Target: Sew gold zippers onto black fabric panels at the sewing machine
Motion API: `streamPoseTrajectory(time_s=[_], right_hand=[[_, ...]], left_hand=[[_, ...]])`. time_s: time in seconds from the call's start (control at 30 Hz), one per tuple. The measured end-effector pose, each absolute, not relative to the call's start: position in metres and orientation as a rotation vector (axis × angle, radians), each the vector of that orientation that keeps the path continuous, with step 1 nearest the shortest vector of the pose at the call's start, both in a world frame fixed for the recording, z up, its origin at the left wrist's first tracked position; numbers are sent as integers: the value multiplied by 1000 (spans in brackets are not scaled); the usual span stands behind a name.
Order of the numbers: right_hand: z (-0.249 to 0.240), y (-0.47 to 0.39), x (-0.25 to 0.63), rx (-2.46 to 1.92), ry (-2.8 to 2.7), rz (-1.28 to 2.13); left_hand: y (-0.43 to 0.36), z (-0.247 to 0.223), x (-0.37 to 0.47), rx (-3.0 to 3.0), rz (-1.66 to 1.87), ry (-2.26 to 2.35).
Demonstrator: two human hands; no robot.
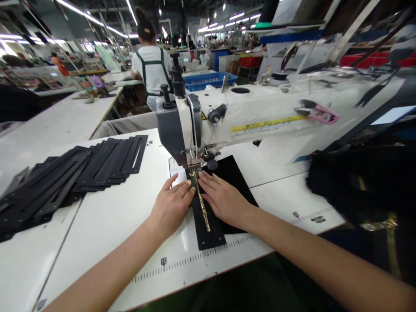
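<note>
A black strip [211, 237] with a gold zipper [203, 207] along its middle lies under the presser foot of a white sewing machine [269, 112]. My left hand [172, 201] rests on the strip's left edge, fingers spread, near the foot. On the zipper's right side my right hand [224, 199] lies flat with its fingers stretched out, pressing on the black material. A larger black panel [234, 173] is beneath and beside the right hand. The stitching point is partly hidden by the machine head and fingertips.
Overlapping black slotted pieces [110, 162] are spread on the white table [107, 234] at left. Dark pieces with gold zippers [392, 242] lie at right. Pink-handled snips [320, 112] sit on the machine arm. A person [151, 65] and a blue basket [211, 80] are beyond the machine.
</note>
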State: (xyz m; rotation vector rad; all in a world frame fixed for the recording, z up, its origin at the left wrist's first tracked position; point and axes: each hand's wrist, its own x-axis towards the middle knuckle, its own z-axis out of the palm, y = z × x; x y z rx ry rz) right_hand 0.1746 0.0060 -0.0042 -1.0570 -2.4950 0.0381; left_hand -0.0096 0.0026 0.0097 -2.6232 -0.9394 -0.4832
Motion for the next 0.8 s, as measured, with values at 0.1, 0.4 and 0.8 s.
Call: streamPoseTrajectory(time_s=[0.1, 0.4, 0.8], right_hand=[[-7, 9, 177, -1021, -2508, 49], [-14, 22, 178, -951, -2500, 26], [8, 12, 182, -896, -2525, 171]], left_hand=[[4, 9, -9, -2609, -517, -954], [10, 4, -9, -2619, -489, -1054], [-4, 11, -5, -2625, -550, -1133]])
